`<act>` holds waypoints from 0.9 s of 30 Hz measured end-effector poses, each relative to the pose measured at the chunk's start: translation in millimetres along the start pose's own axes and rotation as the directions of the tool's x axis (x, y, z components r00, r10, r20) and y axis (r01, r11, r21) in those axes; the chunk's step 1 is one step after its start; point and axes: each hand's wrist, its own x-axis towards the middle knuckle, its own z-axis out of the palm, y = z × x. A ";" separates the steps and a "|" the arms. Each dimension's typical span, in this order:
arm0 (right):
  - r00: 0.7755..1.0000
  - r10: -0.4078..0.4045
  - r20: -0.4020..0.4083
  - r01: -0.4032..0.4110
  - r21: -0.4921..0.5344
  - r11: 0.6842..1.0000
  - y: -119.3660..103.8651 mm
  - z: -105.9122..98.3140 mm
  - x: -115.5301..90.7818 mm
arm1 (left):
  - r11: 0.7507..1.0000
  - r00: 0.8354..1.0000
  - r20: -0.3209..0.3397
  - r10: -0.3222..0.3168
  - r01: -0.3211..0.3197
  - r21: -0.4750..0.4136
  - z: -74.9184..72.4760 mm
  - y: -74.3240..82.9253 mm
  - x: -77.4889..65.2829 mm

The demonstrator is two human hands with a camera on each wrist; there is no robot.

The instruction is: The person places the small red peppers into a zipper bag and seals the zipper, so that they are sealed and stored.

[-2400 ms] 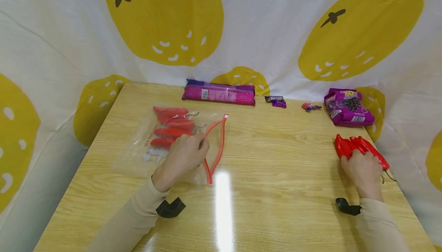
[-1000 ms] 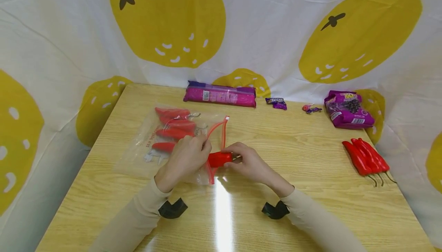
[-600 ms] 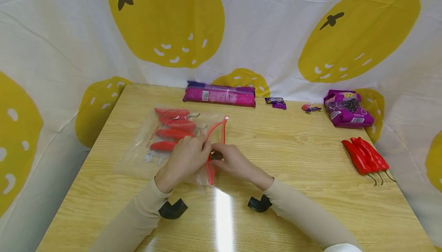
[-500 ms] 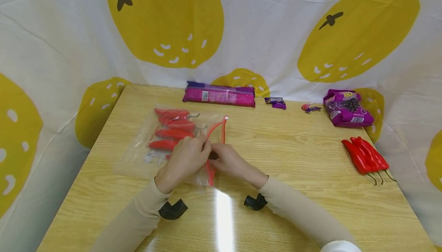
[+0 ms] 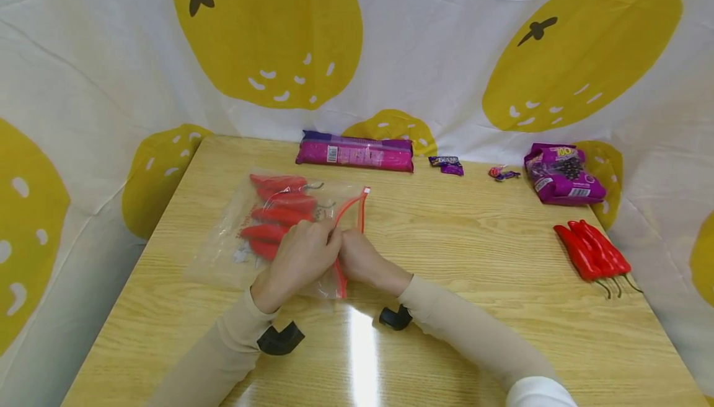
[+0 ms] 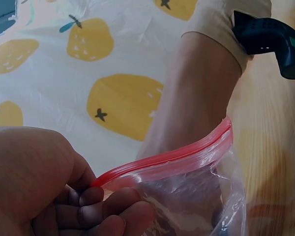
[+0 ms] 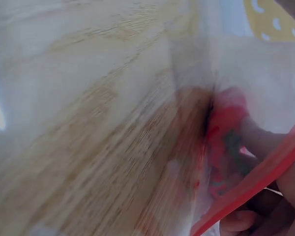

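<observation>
A clear zip bag [image 5: 214, 264] with a red zip strip [image 6: 172, 160] lies on the left half of the table, several red peppers [image 5: 283, 215] inside it. My left hand [image 5: 304, 249] pinches the upper edge of the bag's mouth and holds it raised. Through that mouth my right hand [image 5: 361, 258] reaches in, its fingers hidden behind the left hand in the head view. Inside the bag, the right wrist view shows its fingers at a red pepper [image 7: 226, 118] with a green stem end. That pepper's tip [image 5: 262, 249] shows below the others.
Three loose red peppers [image 5: 594, 255] lie at the right edge of the wooden table [image 5: 457, 233]. Along the back are a long purple packet [image 5: 357, 152], small wrapped sweets [image 5: 446, 164], more sweets [image 5: 504, 173] and a purple bag [image 5: 566, 175]. A patterned cloth [image 5: 424, 41] hangs behind.
My right hand has come from the peppers at the right with one pepper and pushed it into the bag, going deeper leftward. My left hand keeps its hold on the bag's edge.
</observation>
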 end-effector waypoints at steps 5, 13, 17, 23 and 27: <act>1.000 0.006 0.017 -0.007 0.071 0.997 0.7 2.3 2.4 | 1.000 1.000 0.003 0.002 -0.002 0.006 -0.5 0.5 0.2; 0.999 -0.017 -0.034 0.022 0.162 0.987 -0.1 3.7 2.4 | 1.000 1.000 0.009 -0.004 0.004 0.006 -1.4 0.5 -0.2; 0.999 0.041 0.025 -0.043 0.101 0.994 -0.9 -3.1 2.5 | 1.000 1.000 0.011 -0.010 0.011 -0.008 -2.8 -0.3 -0.7; 0.990 0.143 0.011 -0.144 0.097 0.985 20.3 -36.9 -20.5 | 0.997 0.998 0.046 -0.038 0.040 -0.058 -5.7 -1.6 -0.8; 0.958 0.275 -0.084 -0.271 0.053 0.961 60.6 -68.7 -64.0 | 0.994 0.996 0.070 -0.046 0.053 -0.094 -6.0 -2.4 -0.8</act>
